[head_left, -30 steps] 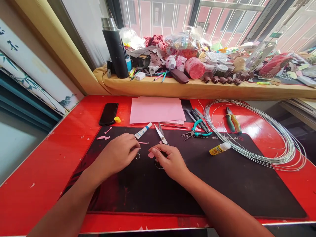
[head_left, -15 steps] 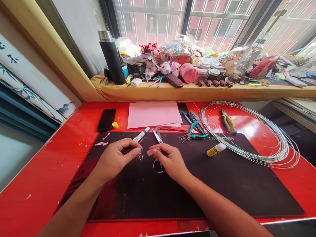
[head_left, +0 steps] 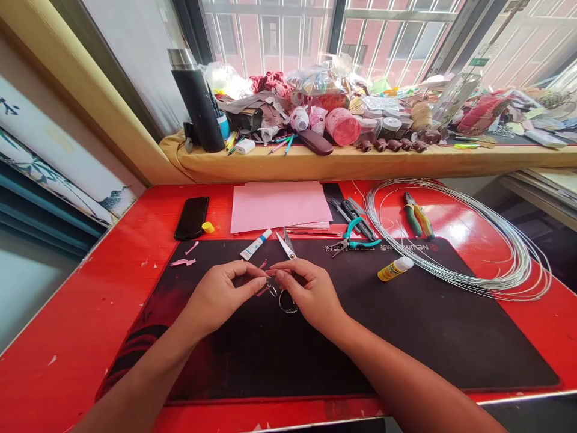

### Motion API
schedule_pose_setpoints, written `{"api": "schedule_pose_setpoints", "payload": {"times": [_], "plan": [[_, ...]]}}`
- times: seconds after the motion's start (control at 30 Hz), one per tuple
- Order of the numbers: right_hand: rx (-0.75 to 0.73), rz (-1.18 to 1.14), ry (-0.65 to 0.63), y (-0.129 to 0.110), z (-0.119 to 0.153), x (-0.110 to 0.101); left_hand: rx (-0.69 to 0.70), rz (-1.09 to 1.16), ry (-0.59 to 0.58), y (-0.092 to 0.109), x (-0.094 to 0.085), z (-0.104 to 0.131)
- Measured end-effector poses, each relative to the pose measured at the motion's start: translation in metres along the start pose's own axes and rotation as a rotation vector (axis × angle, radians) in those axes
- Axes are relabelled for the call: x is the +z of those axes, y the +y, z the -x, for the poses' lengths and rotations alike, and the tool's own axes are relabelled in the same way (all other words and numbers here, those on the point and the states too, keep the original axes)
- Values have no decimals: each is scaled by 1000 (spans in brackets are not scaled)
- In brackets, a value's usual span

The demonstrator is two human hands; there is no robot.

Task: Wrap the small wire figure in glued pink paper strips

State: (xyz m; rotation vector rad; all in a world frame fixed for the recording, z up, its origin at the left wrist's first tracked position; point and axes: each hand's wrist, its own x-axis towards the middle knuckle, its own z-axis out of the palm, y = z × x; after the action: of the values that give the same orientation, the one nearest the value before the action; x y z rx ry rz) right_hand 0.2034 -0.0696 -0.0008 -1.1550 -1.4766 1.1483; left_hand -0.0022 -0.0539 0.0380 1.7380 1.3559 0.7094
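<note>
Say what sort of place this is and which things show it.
Probably a craft desk by a window: it holds pink paper, scissors and a coil of silvery wire.

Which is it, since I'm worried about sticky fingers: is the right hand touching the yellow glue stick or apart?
Apart: the head view shows a plain stretch of black mat between the right hand and the yellow glue stick.

Held strip [head_left: 276, 272] papery, matt; scissors [head_left: 286, 246] shiny metal; wire coil [head_left: 489, 288] bright metal; mat [head_left: 383, 337] dull, cloth-like; tabletop [head_left: 67, 307] glossy
</note>
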Motion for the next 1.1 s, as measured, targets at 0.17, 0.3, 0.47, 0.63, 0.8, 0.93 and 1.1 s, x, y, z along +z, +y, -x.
{"api": "schedule_pose_setpoints", "payload": {"times": [0.17, 0.3, 0.47, 0.63, 0.8, 0.93, 1.1], "plan": [[-58, 33, -26, -4, 1, 0, -8, -6, 36, 0, 1, 0], [-86, 19, -59, -8, 2, -1, -5, 21, 34, -2, 1, 1], [-22, -85, -87, -10, 3, -2, -3, 17, 11, 0, 1, 2], [70, -208, -91, -9, 2, 0, 11, -13, 42, 1, 2, 3], [135, -313, -112, -9, -1, -2, 12, -58, 73, 2, 3, 4], [166, -351, -136, -9, -3, -4, 10, -76, 86, 2, 3, 5], [181, -339, -136, -7, -2, -2, 19, -102, 98, 3, 3, 5]]}}
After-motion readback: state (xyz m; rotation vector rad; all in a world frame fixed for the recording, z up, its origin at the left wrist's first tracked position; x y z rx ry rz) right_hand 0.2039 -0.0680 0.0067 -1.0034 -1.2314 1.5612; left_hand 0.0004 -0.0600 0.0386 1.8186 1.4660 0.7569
